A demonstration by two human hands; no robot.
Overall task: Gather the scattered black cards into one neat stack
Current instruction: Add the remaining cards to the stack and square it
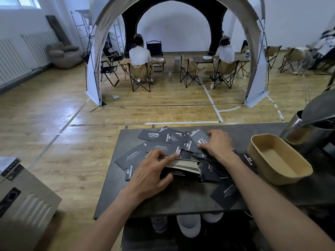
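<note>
A partial stack (183, 164) was held at the middle of the dark table (163, 201) by the left hand (152, 171), the index finger laid across its top and the thumb tucked against its near edge. Loose black cards (157, 147) were fanned around it from 9 o'clock to 2 o'clock, and a lone card (225, 193) lay at 5 o'clock. The right hand (218, 143) was set with bent fingers on the cards at 1 o'clock; whether any was pinched could not be told. The cards were judged light, stiff and slick, best slid flat and squared by their long edges.
</note>
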